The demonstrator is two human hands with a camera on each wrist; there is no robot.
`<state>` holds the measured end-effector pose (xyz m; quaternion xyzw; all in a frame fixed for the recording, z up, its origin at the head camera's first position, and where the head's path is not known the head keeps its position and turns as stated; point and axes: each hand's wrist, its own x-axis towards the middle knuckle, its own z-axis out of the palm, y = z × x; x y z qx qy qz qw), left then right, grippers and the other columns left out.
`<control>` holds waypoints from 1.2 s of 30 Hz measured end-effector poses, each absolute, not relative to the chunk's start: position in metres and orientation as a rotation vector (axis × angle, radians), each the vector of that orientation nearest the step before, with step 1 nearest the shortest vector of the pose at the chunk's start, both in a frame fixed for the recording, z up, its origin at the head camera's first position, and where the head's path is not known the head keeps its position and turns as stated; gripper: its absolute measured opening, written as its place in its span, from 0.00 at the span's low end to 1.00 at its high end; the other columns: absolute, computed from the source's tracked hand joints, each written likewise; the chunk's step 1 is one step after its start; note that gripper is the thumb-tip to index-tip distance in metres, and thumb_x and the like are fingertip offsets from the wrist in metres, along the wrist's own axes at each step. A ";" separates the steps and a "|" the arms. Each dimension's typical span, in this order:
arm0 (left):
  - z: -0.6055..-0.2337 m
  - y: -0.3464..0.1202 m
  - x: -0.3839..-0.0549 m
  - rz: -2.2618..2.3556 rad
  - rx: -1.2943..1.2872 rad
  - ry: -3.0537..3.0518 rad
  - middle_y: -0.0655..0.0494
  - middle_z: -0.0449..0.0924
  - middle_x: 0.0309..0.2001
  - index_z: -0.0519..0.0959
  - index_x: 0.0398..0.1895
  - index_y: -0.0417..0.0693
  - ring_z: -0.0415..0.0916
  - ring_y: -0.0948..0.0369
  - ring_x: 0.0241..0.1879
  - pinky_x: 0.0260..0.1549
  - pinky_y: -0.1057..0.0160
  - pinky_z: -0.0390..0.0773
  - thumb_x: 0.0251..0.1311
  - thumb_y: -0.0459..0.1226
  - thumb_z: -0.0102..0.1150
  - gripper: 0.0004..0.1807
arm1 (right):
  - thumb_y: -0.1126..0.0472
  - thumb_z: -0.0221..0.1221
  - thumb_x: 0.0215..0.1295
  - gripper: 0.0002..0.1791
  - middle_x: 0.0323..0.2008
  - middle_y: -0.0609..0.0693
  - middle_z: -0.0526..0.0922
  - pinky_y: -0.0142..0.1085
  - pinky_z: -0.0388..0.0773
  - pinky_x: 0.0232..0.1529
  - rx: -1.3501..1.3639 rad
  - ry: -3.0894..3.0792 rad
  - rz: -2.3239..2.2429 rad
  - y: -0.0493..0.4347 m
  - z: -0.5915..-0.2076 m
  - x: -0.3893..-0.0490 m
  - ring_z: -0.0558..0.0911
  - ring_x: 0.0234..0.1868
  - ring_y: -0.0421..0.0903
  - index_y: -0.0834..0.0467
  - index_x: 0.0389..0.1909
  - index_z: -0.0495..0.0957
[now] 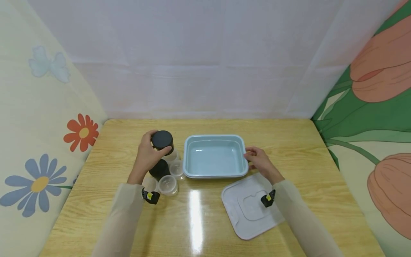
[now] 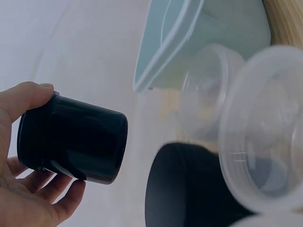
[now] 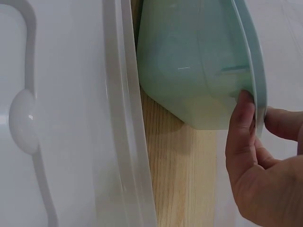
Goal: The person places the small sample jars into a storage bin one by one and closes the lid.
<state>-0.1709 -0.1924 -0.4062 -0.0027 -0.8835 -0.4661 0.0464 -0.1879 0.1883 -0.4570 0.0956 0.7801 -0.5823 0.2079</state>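
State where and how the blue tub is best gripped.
Pinch the blue tub by its right-end rim, probably from the right, as the right hand does: the rim juts beyond the wall, and clear cups crowd the left end.

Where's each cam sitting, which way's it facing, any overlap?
Head: worn on the head, facing forward and down at the table; left hand, right hand and both sleeves show.
Left wrist: on that wrist, facing the held black container; part of that hand shows.
Right wrist: on that wrist, facing the blue tub and white lid; that hand shows partly.
Head and right wrist share tub, lid.
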 end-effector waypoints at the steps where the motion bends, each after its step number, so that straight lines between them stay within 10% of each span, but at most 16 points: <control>1: -0.406 -0.190 -0.172 -1.423 -0.020 -2.695 0.32 0.60 0.63 0.56 0.67 0.33 0.64 0.41 0.60 0.57 0.42 0.69 0.53 0.35 0.67 0.41 | 0.64 0.48 0.72 0.23 0.44 0.56 0.76 0.33 0.80 0.33 0.259 2.170 -1.629 0.188 -0.457 -0.188 0.78 0.37 0.44 0.66 0.65 0.62; 36: -0.412 -0.102 -0.199 -1.572 -0.258 -2.783 0.37 0.61 0.63 0.56 0.67 0.37 0.64 0.43 0.61 0.59 0.43 0.67 0.52 0.39 0.69 0.43 | 0.63 0.47 0.73 0.23 0.47 0.57 0.75 0.33 0.81 0.36 0.293 2.172 -1.601 0.189 -0.458 -0.189 0.78 0.41 0.44 0.64 0.66 0.62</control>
